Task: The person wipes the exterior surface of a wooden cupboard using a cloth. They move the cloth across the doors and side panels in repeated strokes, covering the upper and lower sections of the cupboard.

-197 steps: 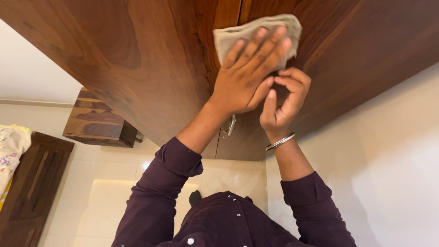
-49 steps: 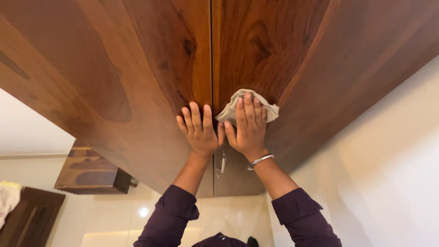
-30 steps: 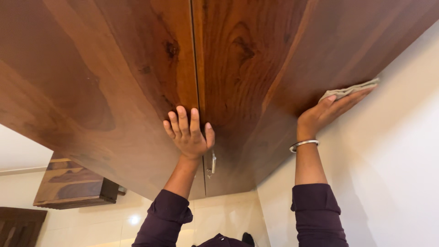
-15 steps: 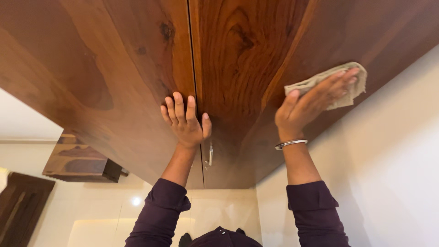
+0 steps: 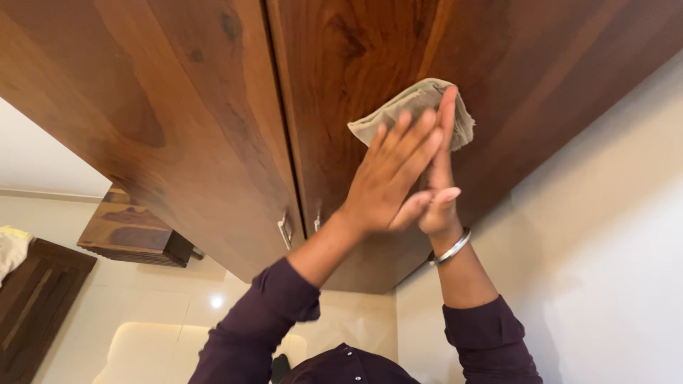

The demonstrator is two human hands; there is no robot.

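I'm seeing the left hand spreading flat, fingers open, overlapping the right hand, gripping nothing. The right hand, silver bangle on the wrist, is pressing a crumpled beige cloth with straight fingers against the right dark brown wooden wardrobe door. White wall is standing beside.
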